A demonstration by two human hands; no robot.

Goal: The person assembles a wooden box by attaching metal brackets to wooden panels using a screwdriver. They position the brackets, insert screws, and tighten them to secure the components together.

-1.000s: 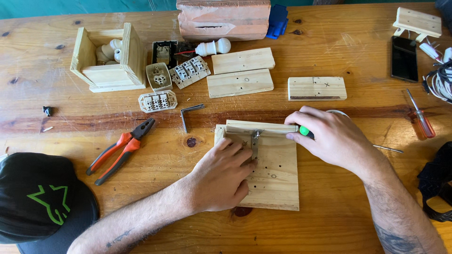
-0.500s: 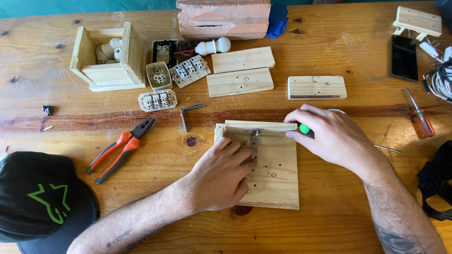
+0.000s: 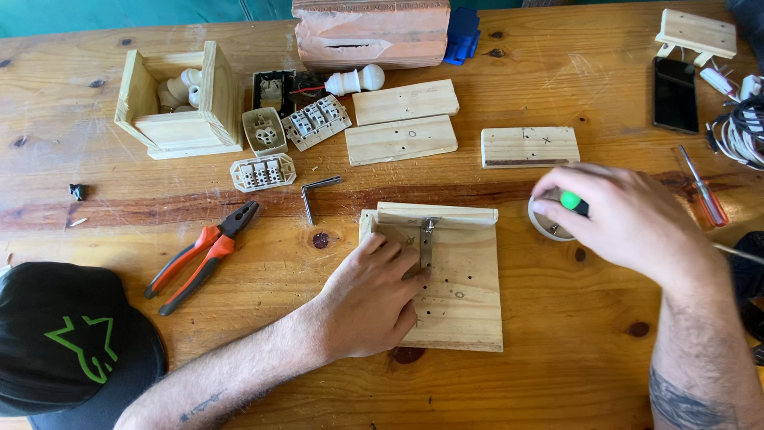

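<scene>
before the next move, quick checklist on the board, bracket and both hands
1. Left hand pressing on the wooden board: ok, fingers lie flat on it.
2. Metal bracket seated against the board's raised back strip: ok, fingertips beside it.
3. Right hand holding the green-handled tool: ok, though its tip is hidden.
4. Small round container under the right hand: contents cannot tell.
5. Screw in the bracket: cannot tell, too small.
6. Pliers lying apart from the board: ok.
</scene>
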